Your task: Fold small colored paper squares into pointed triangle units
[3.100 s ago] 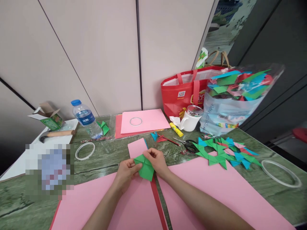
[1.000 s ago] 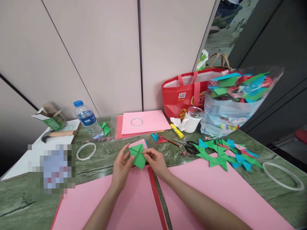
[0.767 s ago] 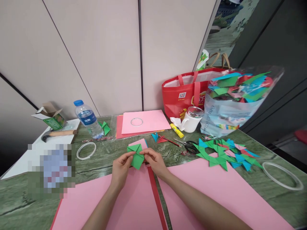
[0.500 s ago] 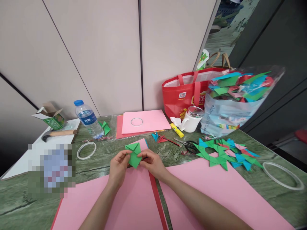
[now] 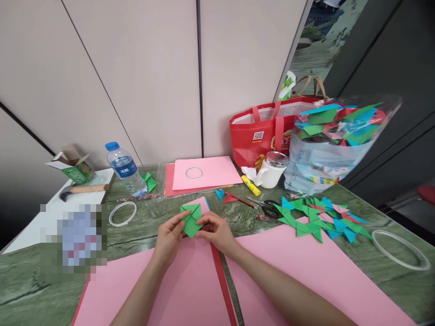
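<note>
A partly folded piece of green paper (image 5: pixel 192 222) is held up between my hands, with crease lines and a folded flap near its top. My left hand (image 5: pixel 170 235) pinches its left side, the index finger lying across the front. On the right edge, the thumb and fingers of my right hand (image 5: pixel 215 231) are closed on the same paper. Behind it lies a small stack of pink and blue paper (image 5: pixel 203 203). Large pink sheets (image 5: pixel 183 280) spread under my forearms, with a red sheet (image 5: pixel 220 271) showing along one edge.
To the right lie black scissors (image 5: pixel 270 208), a pencil (image 5: pixel 246 202), a glue stick (image 5: pixel 250 185) and folded paper stars (image 5: pixel 309 217). Behind them stand a white mug (image 5: pixel 272 170), a red bag (image 5: pixel 248 142) and a plastic bag of folded papers (image 5: pixel 322 167). A water bottle (image 5: pixel 126 170) and sickle (image 5: pixel 84 190) are left.
The green paper has shifted slightly right and its top is lower and flatter. My left index finger has moved across its front; both hands still hold it.
</note>
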